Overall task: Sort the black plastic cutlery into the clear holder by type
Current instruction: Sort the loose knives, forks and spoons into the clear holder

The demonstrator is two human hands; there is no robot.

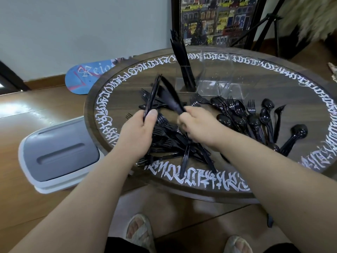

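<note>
A heap of black plastic cutlery (169, 141) lies on the round table (284, 92), forks and knives at the left, spoons (240, 114) at the right. My left hand (140, 125) grips a bunch of black knives (153, 94) that points up and away. My right hand (198, 126) grips another bunch of knives (169, 95), blurred, crossing toward the left bunch. The clear holder (215, 86) stands behind the heap. Its left compartment holds several upright knives (182, 63); the other compartments look empty.
A grey and white bin lid (60, 152) sits on the floor left of the table. A blue skateboard deck (89, 73) leans on the wall. A framed picture (215, 19) and a black tripod (269, 28) stand behind the table. My sandalled feet (140, 232) are below.
</note>
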